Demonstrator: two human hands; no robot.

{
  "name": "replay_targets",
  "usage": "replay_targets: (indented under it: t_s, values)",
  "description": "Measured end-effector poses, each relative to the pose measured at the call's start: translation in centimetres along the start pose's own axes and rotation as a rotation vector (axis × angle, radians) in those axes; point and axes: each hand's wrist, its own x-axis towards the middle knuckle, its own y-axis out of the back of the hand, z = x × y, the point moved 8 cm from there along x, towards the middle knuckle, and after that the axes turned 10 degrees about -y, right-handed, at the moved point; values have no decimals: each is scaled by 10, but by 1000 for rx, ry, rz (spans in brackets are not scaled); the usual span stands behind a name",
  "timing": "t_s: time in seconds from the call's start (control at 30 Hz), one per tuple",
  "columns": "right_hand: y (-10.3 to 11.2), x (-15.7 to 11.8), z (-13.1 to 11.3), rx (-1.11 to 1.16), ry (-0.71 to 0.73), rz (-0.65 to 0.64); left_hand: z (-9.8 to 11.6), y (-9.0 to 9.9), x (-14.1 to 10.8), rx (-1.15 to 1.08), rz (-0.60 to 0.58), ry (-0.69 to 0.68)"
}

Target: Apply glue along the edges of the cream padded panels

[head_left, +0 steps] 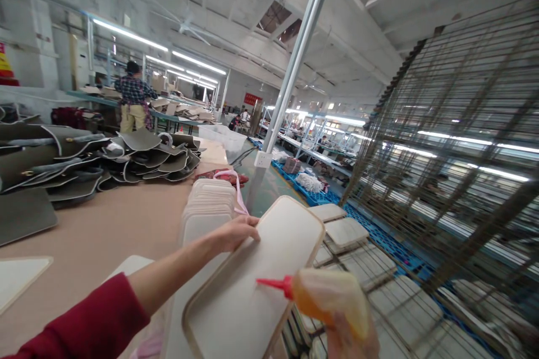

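My left hand (239, 232) grips the upper left edge of a white rounded rectangular panel (290, 230) with a tan border, thumb on its face. The panel is tilted over a stack of similar panels (208, 202) at the table's edge. In my right hand (349, 336) is a squeeze bottle (328, 294) of amber liquid, lying nearly sideways. Its red nozzle points left over the middle of the panel; whether the tip touches the surface I cannot tell. Most of my right hand is hidden behind the bottle and cut off by the lower frame edge.
Dark grey-green pieces with pale edges (143, 151) are heaped on the brown table (126, 219). Right of me, a wire rack (463, 134) rises, its lower mesh bearing several panels (370, 263). A metal post (290, 78) stands ahead. A person (133, 95) works at the far left.
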Motion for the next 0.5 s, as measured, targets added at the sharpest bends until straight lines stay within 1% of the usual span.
replay_targets:
  t_s: [0.03, 0.07, 0.13, 0.17, 0.23, 0.27, 0.33, 0.37, 0.4, 0.5]
  values:
    - [1, 9, -8, 75, -17, 70, 0, -3, 0, 3, -23, 1]
    - [-2, 18, -17, 102, -6, 97, 0, -6, 1, 4, -39, 0]
    - [-7, 29, -32, 123, 21, 132, 0, -10, 3, 5, -49, -4]
    - [-11, 28, -33, 108, 19, 133, 0, -10, 4, 5, -45, -3]
    - [-16, 12, -23, 62, -18, 107, -1, -8, 8, 11, -28, -1]
    - [-21, 2, -15, 33, -49, 58, -1, -7, 9, 16, -22, -5]
    - [-22, -14, -4, 8, -89, 9, 2, -4, 11, 33, -17, -31]
    - [-19, -15, -5, 14, -83, 9, 4, -5, 11, 42, -20, -43]
    - [-12, -11, -11, 36, -53, 42, 5, -6, 10, 51, -28, -47]
    - [11, 18, -38, 130, 46, 142, 5, -17, 8, 60, -57, -27]
